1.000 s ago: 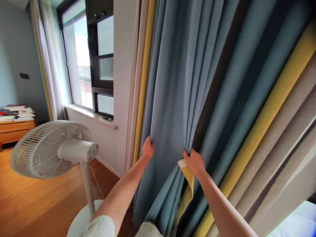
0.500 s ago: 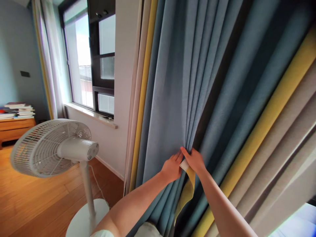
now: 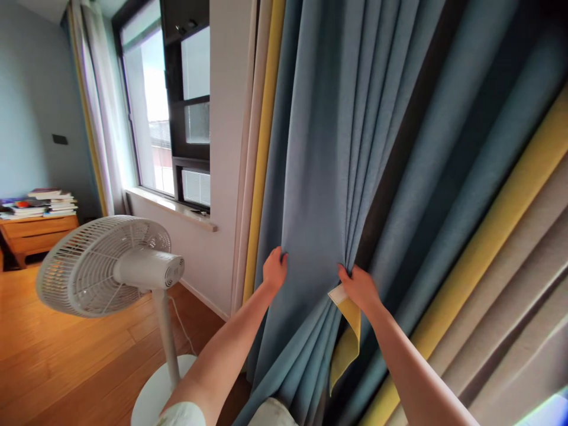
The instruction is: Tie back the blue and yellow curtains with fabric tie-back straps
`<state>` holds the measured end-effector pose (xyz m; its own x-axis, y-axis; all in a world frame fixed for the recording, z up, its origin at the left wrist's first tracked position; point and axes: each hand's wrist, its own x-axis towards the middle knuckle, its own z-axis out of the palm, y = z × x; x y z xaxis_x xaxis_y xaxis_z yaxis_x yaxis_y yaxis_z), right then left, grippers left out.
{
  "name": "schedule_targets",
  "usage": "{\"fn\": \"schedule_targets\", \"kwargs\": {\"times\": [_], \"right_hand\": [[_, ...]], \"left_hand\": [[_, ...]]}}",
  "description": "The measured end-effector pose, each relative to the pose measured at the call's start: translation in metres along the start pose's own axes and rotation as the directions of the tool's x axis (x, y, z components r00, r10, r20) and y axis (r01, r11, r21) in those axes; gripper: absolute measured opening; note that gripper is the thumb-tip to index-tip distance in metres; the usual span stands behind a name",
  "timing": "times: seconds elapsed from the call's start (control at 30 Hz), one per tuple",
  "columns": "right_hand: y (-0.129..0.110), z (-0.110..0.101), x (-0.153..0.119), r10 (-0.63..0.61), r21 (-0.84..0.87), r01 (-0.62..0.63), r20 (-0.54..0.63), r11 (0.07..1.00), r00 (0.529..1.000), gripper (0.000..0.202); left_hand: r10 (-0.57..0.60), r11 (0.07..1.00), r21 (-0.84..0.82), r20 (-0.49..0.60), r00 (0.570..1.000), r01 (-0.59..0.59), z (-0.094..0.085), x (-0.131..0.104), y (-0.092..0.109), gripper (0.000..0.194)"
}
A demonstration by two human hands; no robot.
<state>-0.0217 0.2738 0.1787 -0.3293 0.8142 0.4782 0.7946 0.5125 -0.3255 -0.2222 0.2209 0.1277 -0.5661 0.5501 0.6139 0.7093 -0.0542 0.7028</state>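
Blue woven curtain fabric [image 3: 328, 177] fills most of what I see, hanging in long pleats from twelve o'clock down to my knees. My right hand [image 3: 360, 287], at about five o'clock from centre, is pinched closed on a bunch of gathered pleats, and under its thumb I hold a yellow fabric tie-back strap with a white end tab [image 3: 348, 337] that dangles loose below the hand. My left hand [image 3: 275, 271], a little to the nine o'clock side of the right one and apart from it, has its fingers curled into a fold of the same blue panel, gripping the cloth near its edge.

I judge the step in hand to be gathering the panel into one bundle; the next move calls for drawing the left fold across to the right hand's bunch, keeping the pleats stacked so the strap can pass around them.

Farther off, a yellow stripe and a beige border [image 3: 266, 148] edge the curtain. At eight o'clock stands a white pedestal fan with a round grille [image 3: 106, 266] on the wooden floor; beyond it, at ten o'clock, a dark-framed window [image 3: 173, 118] and a wooden dresser stacked with books [image 3: 38, 228].
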Motion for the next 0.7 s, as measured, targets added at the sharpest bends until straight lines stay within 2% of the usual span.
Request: {"fn": "schedule_targets", "kwargs": {"times": [0.1,0.17,0.3,0.4,0.43,0.47,0.5,0.53,0.57,0.6,0.63,0.67,0.7], "right_hand": [[-0.001,0.002,0.001,-0.004,0.029,0.004,-0.01,1.0,1.0,0.035],[-0.001,0.005,0.002,-0.032,0.075,0.033,-0.024,0.997,0.999,0.035],[0.001,0.006,0.002,-0.111,0.15,0.116,-0.04,0.982,0.993,0.041],[0.0,0.004,0.004,-0.056,0.074,0.06,-0.051,0.995,0.997,0.044],[-0.001,0.003,0.004,-0.027,0.038,0.029,-0.052,0.999,0.998,0.043],[-0.002,0.002,0.005,0.001,0.005,-0.001,-0.049,1.0,0.999,0.041],[-0.003,0.001,0.005,0.017,-0.02,-0.018,-0.04,1.0,0.999,0.039],[-0.005,0.0,0.005,0.024,-0.04,-0.026,-0.035,0.999,0.999,0.038],[-0.006,-0.001,0.005,0.026,-0.053,-0.028,-0.033,0.998,0.999,0.037],[-0.007,-0.001,0.005,0.026,-0.061,-0.028,-0.034,0.998,0.999,0.037],[-0.008,-0.001,0.005,0.025,-0.064,-0.027,-0.036,0.998,0.999,0.037],[-0.008,-0.001,0.006,0.024,-0.062,-0.026,-0.037,0.998,0.999,0.036],[-0.007,0.0,0.006,0.023,-0.057,-0.025,-0.038,0.998,0.999,0.036]], "left_hand": [[0.171,0.984,0.025,0.088,0.981,-0.174,0.01,-0.022,0.019,0.029],[0.29,0.957,-0.043,0.166,0.943,-0.287,0.021,-0.037,0.034,0.037],[0.494,0.868,-0.201,0.247,0.834,-0.454,0.036,-0.053,0.051,0.054],[0.625,0.781,-0.273,0.334,0.706,-0.562,0.034,-0.051,0.046,0.062],[0.642,0.767,-0.268,0.343,0.686,-0.583,0.032,-0.047,0.042,0.062],[0.627,0.779,-0.233,0.314,0.713,-0.582,0.028,-0.042,0.036,0.061],[0.572,0.821,-0.172,0.238,0.785,-0.545,0.024,-0.034,0.029,0.059],[0.468,0.883,-0.102,0.114,0.877,-0.458,0.02,-0.025,0.021,0.057],[0.311,0.948,-0.051,-0.054,0.949,-0.313,0.016,-0.014,0.012,0.058],[0.135,0.988,-0.043,-0.199,0.971,-0.146,0.012,-0.003,0.002,0.061],[-0.022,0.998,-0.063,-0.282,0.959,0.004,0.009,0.008,-0.008,0.067],[-0.139,0.989,-0.098,-0.298,0.944,0.115,0.006,0.018,-0.018,0.074],[-0.207,0.975,-0.135,-0.248,0.946,0.178,0.004,0.027,-0.027,0.075]]}}
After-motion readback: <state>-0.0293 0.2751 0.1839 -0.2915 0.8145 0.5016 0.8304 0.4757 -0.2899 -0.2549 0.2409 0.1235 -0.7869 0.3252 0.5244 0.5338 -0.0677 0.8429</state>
